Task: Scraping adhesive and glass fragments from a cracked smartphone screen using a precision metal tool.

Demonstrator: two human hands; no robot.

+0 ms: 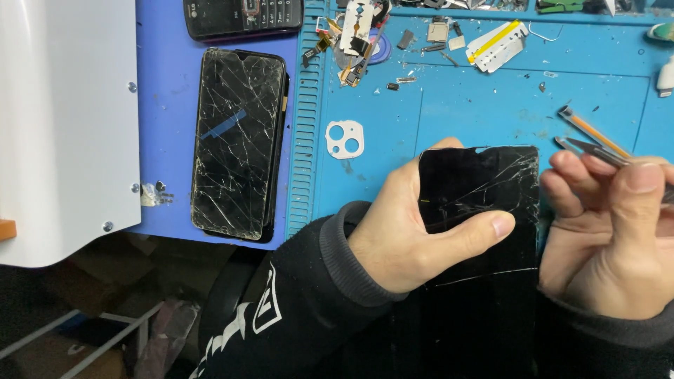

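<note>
Black cracked glass, the screen [484,210] sits in the left grip [414,231], thumb pressed across its face and fingers behind, held above the near edge of the blue surface [491,98]. The right grip [618,238] is just beside the screen's right edge, closed on tweezers [593,149] whose tips point away to the upper left. A second cracked phone [237,144] lies flat near the surface's left edge, well apart from both hands. A white lens frame [345,139] lies between that phone and the screen. Small parts crowd the far edge.
</note>
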